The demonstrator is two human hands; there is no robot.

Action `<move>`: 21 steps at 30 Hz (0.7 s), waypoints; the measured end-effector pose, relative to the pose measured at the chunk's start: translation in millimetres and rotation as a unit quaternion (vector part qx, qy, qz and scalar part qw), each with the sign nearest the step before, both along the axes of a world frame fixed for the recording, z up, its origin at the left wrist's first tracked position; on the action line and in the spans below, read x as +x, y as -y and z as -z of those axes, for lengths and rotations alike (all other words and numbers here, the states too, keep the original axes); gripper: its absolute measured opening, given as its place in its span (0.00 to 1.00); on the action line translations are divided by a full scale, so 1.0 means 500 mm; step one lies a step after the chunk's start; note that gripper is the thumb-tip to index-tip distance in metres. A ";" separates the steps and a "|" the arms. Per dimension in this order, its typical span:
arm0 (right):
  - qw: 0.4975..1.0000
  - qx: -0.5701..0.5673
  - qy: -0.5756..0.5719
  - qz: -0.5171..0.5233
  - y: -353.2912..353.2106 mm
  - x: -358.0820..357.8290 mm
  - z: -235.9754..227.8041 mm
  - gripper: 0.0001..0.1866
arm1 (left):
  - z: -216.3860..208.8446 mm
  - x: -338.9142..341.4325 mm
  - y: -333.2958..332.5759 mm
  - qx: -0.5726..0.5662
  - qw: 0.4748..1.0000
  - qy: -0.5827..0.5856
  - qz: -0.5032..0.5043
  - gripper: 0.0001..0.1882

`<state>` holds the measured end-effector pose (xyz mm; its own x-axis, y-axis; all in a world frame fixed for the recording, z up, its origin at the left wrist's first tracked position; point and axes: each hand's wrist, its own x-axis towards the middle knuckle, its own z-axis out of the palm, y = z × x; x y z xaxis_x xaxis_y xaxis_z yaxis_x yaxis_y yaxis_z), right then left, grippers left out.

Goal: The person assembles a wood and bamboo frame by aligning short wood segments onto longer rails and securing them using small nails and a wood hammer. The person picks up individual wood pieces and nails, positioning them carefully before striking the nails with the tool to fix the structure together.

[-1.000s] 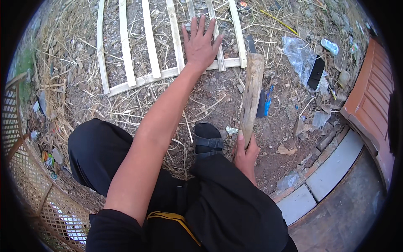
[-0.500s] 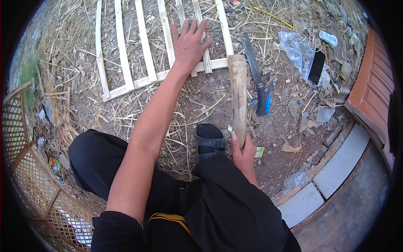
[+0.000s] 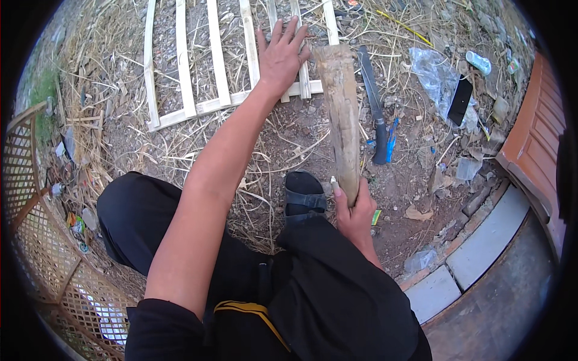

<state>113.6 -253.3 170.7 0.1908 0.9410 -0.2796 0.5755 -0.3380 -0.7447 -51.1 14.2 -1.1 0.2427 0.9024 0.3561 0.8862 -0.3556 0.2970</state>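
Observation:
My left hand point(image 3: 280, 63) reaches forward with its fingers spread. It rests on or just over the pale wooden slats of a lattice-like frame point(image 3: 218, 54) on the ground. My right hand point(image 3: 359, 218) is wrapped around the narrow end of a thick, rough wooden stick point(image 3: 342, 114). The stick's wider end points away from me, in front of the frame's near right corner, and hides that corner. Right of the stick lies a machete point(image 3: 371, 78) with a dark blade and black handle.
Clear plastic point(image 3: 435, 75), a black phone point(image 3: 460, 101) and a can point(image 3: 478, 62) lie at the right. Beyond them stands an orange-brown panel point(image 3: 533, 126), near grey blocks point(image 3: 489, 237). A woven lattice point(image 3: 57, 240) curves along the left. My sandalled foot point(image 3: 304, 195) is between my hands.
My right hand has raised the stick, so its wide end is now farther up and appears larger. My left hand stays at the same slats. The whole view has shifted slightly.

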 end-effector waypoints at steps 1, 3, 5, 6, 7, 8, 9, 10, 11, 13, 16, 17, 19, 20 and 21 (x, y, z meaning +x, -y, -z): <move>1.000 -0.001 -0.002 -0.003 -0.001 -0.001 -0.007 0.20 | 0.003 -0.003 0.001 0.001 1.000 0.005 0.004 0.26; 0.996 0.090 -0.012 -0.011 -0.001 0.002 -0.022 0.21 | 0.004 -0.002 0.004 0.002 0.999 0.033 0.010 0.26; 0.994 0.107 -0.021 -0.009 0.017 0.017 0.007 0.21 | -0.002 0.010 0.002 0.006 0.999 0.046 0.013 0.26; 0.991 0.126 -0.034 -0.003 0.026 0.025 0.027 0.21 | -0.003 0.015 -0.003 0.008 0.999 0.051 0.013 0.26; 0.991 0.126 -0.037 -0.004 0.022 0.024 0.051 0.21 | 0.001 0.010 -0.002 -0.005 0.999 0.035 0.008 0.25; 0.998 -0.018 0.054 -0.032 0.009 0.024 0.078 0.21 | 0.004 0.005 0.001 -0.017 1.000 0.021 0.003 0.25; 0.974 -0.158 0.149 -0.061 -0.014 0.022 0.088 0.22 | 0.008 -0.003 0.002 -0.024 1.000 0.000 -0.001 0.25; 0.975 -0.154 0.150 -0.064 -0.026 0.020 0.085 0.22 | 0.012 -0.003 -0.005 -0.020 1.000 0.000 -0.004 0.25; 0.986 -0.144 0.089 -0.017 -0.039 0.019 0.077 0.22 | 0.015 -0.003 -0.014 -0.019 1.000 -0.007 -0.006 0.24; 0.995 -0.088 0.033 0.030 -0.044 0.009 0.038 0.21 | 0.012 -0.002 -0.009 -0.038 0.999 0.005 -0.006 0.23; 0.999 0.005 0.003 0.040 -0.009 0.012 0.009 0.19 | 0.010 -0.004 0.004 -0.057 0.996 0.063 0.001 0.22; 0.999 0.006 0.004 0.040 0.005 0.019 0.014 0.19 | 0.009 -0.001 0.000 -0.057 0.996 0.064 0.001 0.22; 0.999 0.029 0.006 0.026 0.027 0.031 0.030 0.18 | 0.007 0.006 -0.004 -0.062 0.994 0.088 0.005 0.22; 0.999 0.029 0.007 0.027 0.035 0.035 0.036 0.18 | 0.005 0.008 -0.004 -0.062 0.994 0.089 0.006 0.22; 1.000 -0.009 0.024 0.008 0.035 0.032 0.042 0.19 | 0.007 0.005 -0.002 -0.060 0.994 0.087 0.005 0.22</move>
<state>129.6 -270.8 149.9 0.2185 0.9325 -0.2876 0.6050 -0.3607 -0.7099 -48.6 15.4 -4.6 0.1966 0.9387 0.2831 0.8143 -0.3171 0.4862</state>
